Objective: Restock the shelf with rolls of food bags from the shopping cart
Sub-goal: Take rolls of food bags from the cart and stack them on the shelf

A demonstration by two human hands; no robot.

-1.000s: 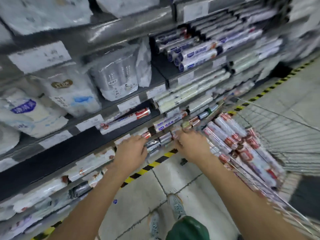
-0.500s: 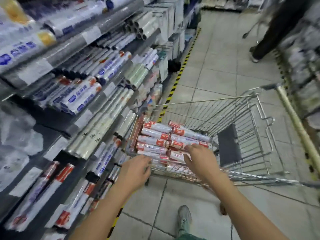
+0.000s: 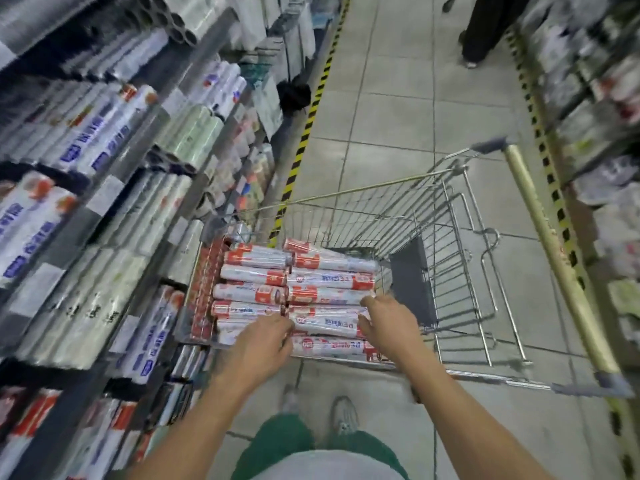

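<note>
While the red-and-white plastic-wrapped rolls of food bags [image 3: 294,292] lie stacked in rows at the near end of the silver wire shopping cart [image 3: 450,244], both hands are lowered onto the top layer. The left hand [image 3: 258,344] is laid over the inner end of a roll with its fingers spread, and the right hand [image 3: 388,323] is cupped at the outer end of the same row; neither is yet closed firmly, though whether the fingertips already pinch a roll cannot be told, since the backs of the hands hide them.

Several risks can be judged from here. The rolls are smooth, round and loosely stacked, so if one is drawn from the middle, its neighbours may be rolled aside or tipped over the low near rim onto the grey tiled floor [image 3: 398,109]. If too many are gathered at once, one could be dropped on the way to the grey metal shelf [image 3: 114,258], which stands just beside the cart on the left. The cart itself might be nudged on its wheels if weight is leaned on it.

Compared with half a second ago, both hands have been brought further forward and down onto the rolls, and the cart is viewed more from above.
</note>
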